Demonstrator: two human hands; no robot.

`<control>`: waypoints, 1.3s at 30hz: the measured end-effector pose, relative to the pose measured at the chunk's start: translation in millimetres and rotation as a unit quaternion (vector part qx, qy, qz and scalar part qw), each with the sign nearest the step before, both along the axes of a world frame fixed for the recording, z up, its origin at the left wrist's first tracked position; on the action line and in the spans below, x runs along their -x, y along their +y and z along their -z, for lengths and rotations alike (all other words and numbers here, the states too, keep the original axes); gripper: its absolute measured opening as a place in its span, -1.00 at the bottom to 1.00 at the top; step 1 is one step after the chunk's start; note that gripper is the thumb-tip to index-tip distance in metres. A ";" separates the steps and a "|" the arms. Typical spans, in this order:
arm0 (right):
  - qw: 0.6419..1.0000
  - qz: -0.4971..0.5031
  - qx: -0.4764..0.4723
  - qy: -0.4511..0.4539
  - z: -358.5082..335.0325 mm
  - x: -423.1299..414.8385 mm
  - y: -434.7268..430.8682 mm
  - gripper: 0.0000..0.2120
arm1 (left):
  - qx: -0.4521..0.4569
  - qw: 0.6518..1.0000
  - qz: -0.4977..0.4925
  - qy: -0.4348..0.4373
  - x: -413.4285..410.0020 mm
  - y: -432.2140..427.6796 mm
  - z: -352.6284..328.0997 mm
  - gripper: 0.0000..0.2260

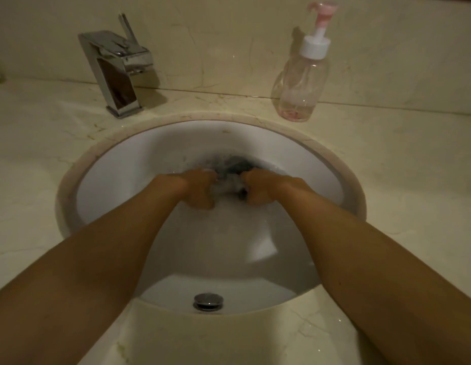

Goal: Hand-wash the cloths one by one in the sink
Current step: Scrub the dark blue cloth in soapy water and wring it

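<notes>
So I'm mid-scrub here, I'd say: my left hand [200,191] and right hand [260,189] are both down in the soapy water at the far side of the sink [150,159], with a dark grey cloth [230,171] bunched up between them. The fingers on both sides are curled tight into the fabric, fists nearly knuckle to knuckle, though the fingertips are buried in wet cloth and suds, so I can't see exactly how they sit. The cloth is too wadded to have a clean shape. The gripped stretch runs left to right between my fists, and the rest of the lump bulges away from me toward the far wall of the basin, half under water. My guess for the next move is rubbing the two handfuls against each other, then shifting my grip to a fresh patch, and that needs a firm hold because soapy fabric slides. The faucet [118,75] doesn't look like it's running, and the pump bottle [300,83] sits on the desk [387,180] behind the basin. I can't spot any other cloths.
</notes>
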State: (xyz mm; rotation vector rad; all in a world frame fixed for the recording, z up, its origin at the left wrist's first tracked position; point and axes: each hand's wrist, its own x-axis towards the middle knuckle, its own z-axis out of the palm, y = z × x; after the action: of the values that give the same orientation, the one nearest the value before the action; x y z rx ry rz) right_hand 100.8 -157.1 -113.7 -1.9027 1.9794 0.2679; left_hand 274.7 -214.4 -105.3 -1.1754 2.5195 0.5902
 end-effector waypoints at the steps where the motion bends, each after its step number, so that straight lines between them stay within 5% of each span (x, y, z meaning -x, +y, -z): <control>1: 0.999 0.028 0.000 -0.045 -2.3 -0.3 -1.6 -0.64 | -0.001 1.000 -0.016 0.017 -0.3 -2.6 0.8 -0.61; 4: 0.984 0.104 -0.016 -0.141 -8.1 0.7 -4.1 -0.70 | 0.004 0.998 -0.052 0.023 -7.1 -10.2 3.0 -0.80; 8: 0.993 0.094 0.044 -0.053 -7.4 10.3 -3.6 -0.58 | 0.110 0.989 -0.087 0.035 -15.0 -15.6 0.3 -0.69; 10: 0.989 0.076 0.101 -0.079 -12.7 9.7 -3.7 -0.65 | 0.131 0.984 -0.085 0.090 -13.5 -16.1 -0.8 -0.78; 13: 0.989 0.021 0.003 -0.147 -16.8 2.5 -1.0 -0.69 | 0.056 0.992 -0.047 0.100 -6.6 -12.0 -0.2 -0.72; 15: 0.989 -0.026 -0.083 -0.120 -14.0 0.1 1.5 -0.52 | 0.007 0.998 -0.034 0.047 -0.7 -10.0 4.7 -0.63; 19: 0.993 0.006 -0.080 -0.084 -8.3 10.0 0.8 -0.24 | -0.051 0.999 -0.002 0.018 -3.5 -6.8 7.0 -0.45; 22: 0.999 -0.005 -0.048 -0.015 -3.2 7.7 1.8 -0.50 | 0.017 0.999 0.021 -0.043 -10.2 -7.0 7.2 -0.49; 25: 0.993 0.055 0.012 -0.101 -1.4 8.0 -2.7 -0.78 | 0.025 0.999 -0.035 0.024 -10.5 -14.8 6.9 -0.71; 29: 0.990 0.091 -0.017 -0.110 -5.0 10.8 -2.9 -0.64 | 0.035 0.997 -0.075 -0.007 -11.3 -15.9 3.9 -0.83; 33: 0.987 0.089 0.104 -0.079 -13.9 14.3 -4.0 -0.61 | 0.164 0.980 -0.095 0.059 -20.1 -17.1 0.7 -0.81; 36: 0.991 0.024 0.017 -0.134 -15.9 5.0 -3.8 -0.65 | 0.059 0.992 -0.033 0.107 -13.1 -15.1 3.4 -0.73; 39: 0.993 -0.010 -0.101 -0.061 -10.2 -3.6 -0.3 -0.50 | -0.066 0.998 0.019 0.015 -3.8 -2.5 6.5 -0.53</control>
State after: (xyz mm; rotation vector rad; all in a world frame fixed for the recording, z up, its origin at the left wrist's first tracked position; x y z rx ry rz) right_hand 104.4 -157.4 -103.4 -1.7689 1.7831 0.3361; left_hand 278.5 -216.9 -111.7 -1.0760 2.4792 0.7575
